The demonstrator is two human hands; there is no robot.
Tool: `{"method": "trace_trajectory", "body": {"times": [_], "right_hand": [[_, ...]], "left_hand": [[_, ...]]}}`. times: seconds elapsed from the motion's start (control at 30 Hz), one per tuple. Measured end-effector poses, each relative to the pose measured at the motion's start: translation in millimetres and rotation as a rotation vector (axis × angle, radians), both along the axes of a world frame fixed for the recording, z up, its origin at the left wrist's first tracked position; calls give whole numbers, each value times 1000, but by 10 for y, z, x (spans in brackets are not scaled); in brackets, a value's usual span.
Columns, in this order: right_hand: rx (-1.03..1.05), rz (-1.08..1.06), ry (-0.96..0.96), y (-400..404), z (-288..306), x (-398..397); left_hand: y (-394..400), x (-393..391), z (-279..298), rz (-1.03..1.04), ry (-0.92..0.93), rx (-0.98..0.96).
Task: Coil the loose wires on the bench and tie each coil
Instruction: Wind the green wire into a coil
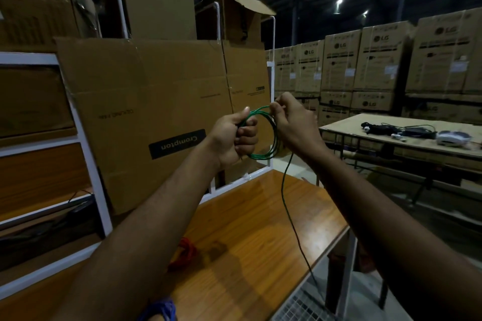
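Green wire coil (263, 133) in both hands (234, 138)

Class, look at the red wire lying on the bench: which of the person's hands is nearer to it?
Left. Left hand is raised above red wire; right hand is farther right.

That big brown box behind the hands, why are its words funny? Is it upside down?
Yes. The cardboard box leaning behind the bench is upside down: its black "Crompton" label and small print read inverted. Nothing else looks odd; both hands hold the green wire coil.
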State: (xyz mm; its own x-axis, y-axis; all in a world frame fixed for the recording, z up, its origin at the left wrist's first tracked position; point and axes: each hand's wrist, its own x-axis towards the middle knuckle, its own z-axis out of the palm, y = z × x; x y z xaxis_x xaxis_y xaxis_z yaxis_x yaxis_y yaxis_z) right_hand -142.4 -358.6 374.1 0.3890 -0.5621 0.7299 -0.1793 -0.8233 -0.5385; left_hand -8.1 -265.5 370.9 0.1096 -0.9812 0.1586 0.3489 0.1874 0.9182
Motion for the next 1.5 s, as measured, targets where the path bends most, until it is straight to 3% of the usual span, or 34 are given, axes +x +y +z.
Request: {"method": "trace_trajectory", "body": {"times": [0.27,0.47,0.67,0.73,0.83,0.87,0.93,1.0,1.13,1.27,1.4,1.5], "right_hand": [[392,167,-34,-25,-73,-15],[719,651,285,-472,-395,-386],[837,849,212,-584,-1032,-484],[833,789,266,-486,-1125,-466],[527,295,532,-267,-1190,-376],[390,121,571,-219,-1224,-343],[249,-25,509,-110,-1262,-295],[228,-26,422,-14,-1253,-274],[61,-51,456,258,-1114,-277],[-312,-65,518,608,-883,-369],[-548,41,646,774,-574,-399],[-722,205,451,654,-346,-305]], "left_hand": [[42,6,-11,-36,-13,35],[91,156,78,51,142,-75],[23,224,12,157,193,-86],[-6,241,-11,170,202,-89],[-24,271,-23,181,203,-91],[-23,281,-24,190,201,-91],[-20,302,-29,205,195,-93],[-27,330,-35,213,191,-96],[-29,386,-40,198,190,-95],[-36,348,-45,186,134,-84],[-71,281,-67,176,118,-78],[-91,267,-108,182,76,-65]]}}
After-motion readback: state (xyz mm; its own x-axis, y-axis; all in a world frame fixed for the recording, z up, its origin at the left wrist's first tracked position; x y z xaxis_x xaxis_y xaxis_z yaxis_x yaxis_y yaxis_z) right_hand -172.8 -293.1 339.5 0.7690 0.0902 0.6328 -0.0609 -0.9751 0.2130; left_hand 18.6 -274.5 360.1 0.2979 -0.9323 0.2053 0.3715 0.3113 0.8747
